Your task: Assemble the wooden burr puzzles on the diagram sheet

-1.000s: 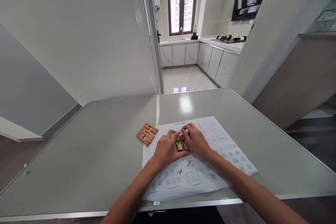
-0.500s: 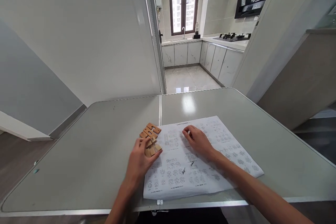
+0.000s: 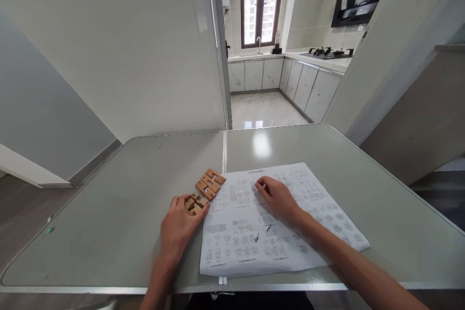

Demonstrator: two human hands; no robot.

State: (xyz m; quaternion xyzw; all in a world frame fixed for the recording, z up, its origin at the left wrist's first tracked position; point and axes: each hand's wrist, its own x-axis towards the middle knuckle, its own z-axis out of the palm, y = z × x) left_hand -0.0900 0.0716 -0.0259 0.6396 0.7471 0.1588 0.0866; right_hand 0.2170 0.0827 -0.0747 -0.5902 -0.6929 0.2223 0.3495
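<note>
My left hand (image 3: 178,223) is closed around the edges of a small wooden interlocking puzzle (image 3: 196,203), thumb on the right and fingers on the left. The puzzle is made of notched pieces and sits low at the table, left of the paper. Just beyond it lie several flat wooden puzzle pieces (image 3: 210,184) with cut-outs and dark numerals, side by side. My right hand (image 3: 279,198) rests on a printed sheet (image 3: 247,261), fingers curled with thumb and index together; nothing shows between them. Part of the puzzle is hidden by my left hand.
The sheet bears small diagrams and handwritten check marks. It lies across the seam of a grey folding table (image 3: 109,213) with a metal edge. A small green bit (image 3: 50,230) lies at the far left. Beyond the table is a kitchen with a stove (image 3: 329,52).
My left hand has moved left with the puzzle, away from the sheet, uncovering more of the flat pieces. My right hand stays almost in place on the sheet. The view has shifted slightly.
</note>
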